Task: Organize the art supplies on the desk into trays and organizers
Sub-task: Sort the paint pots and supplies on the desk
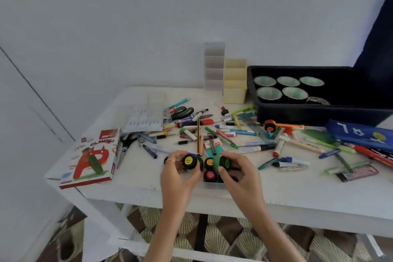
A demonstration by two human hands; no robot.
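Observation:
My left hand (180, 173) grips a small black paint pot with a yellow label (189, 161), held just above the white desk (297, 189). My right hand (238, 171) grips a black paint pot with a green label (223, 162), tilted on its side. Between my hands sits a small clear tray (213, 184) with an orange-labelled pot (209, 162) and a pink-labelled pot (210, 175) in it. A mess of markers, pens and crayons (229, 134) lies spread across the desk beyond.
A dark bin (297, 112) holding several green-lined cups stands at the back right, next to cream (235, 83) and white (214, 66) stepped organizers. An oil pastels box (91, 159) lies at the left edge, scissors (125, 147) beside it. A blue pencil case (361, 134) lies at right.

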